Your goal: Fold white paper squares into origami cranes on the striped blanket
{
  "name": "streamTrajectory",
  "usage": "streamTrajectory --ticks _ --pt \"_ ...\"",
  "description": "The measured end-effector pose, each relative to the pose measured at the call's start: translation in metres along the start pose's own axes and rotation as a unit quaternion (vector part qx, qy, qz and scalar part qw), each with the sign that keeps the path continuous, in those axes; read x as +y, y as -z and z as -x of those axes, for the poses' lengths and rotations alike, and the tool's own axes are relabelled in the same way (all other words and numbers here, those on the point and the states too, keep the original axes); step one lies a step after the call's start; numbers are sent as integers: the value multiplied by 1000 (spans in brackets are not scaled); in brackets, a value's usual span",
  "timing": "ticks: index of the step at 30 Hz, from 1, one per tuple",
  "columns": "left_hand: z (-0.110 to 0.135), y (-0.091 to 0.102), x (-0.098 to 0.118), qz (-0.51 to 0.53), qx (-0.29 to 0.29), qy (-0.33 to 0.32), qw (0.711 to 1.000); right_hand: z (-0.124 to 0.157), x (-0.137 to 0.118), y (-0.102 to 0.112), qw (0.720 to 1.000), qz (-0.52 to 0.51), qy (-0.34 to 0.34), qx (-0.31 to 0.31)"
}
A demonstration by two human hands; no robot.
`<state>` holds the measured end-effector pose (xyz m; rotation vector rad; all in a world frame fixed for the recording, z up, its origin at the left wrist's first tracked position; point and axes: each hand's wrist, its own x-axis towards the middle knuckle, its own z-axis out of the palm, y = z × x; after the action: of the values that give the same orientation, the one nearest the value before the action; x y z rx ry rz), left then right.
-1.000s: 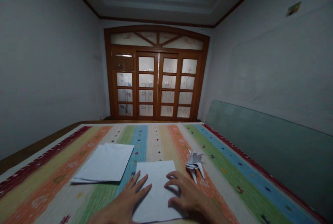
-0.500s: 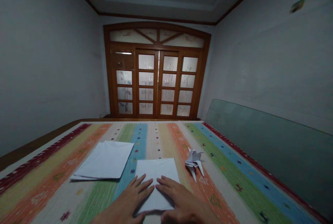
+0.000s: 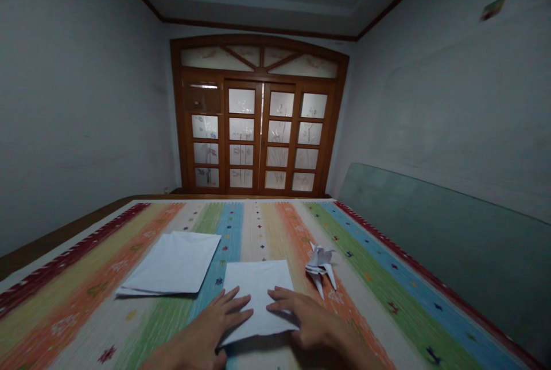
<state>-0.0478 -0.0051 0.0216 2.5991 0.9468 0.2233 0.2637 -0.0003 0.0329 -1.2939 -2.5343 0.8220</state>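
Note:
A white sheet of paper lies in front of me, its near edge raised a little above a shadow. My left hand rests on its left side, fingers spread and stretched out. On the right side, my right hand touches the sheet with its fingers extended; its thumb is near the close right corner, partly hidden. Just beyond that hand stands a folded white paper crane, perhaps more than one close together. A stack of white paper sheets lies to the left.
A striped multicoloured cloth covers the table, whose wooden edge shows at the left. Along the right side stands a pale green panel. Wooden doors with glass panes close off the far wall.
My right hand has moved to the right, widening the gap between the hands. The sheet's near edge now sits farther from me. The stack and crane have stayed put.

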Motion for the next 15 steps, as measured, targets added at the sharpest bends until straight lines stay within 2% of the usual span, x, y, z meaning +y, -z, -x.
streamTrajectory --ticks 6,10,15 --pt "0 -1 -22 56 43 -3 998 -2 14 11 998 -47 15 24" --pt "-4 -10 -38 88 88 -6 992 -3 22 13 991 -110 37 62" --pt "-9 -24 -53 117 197 -10 973 -9 34 6 980 -133 50 139"
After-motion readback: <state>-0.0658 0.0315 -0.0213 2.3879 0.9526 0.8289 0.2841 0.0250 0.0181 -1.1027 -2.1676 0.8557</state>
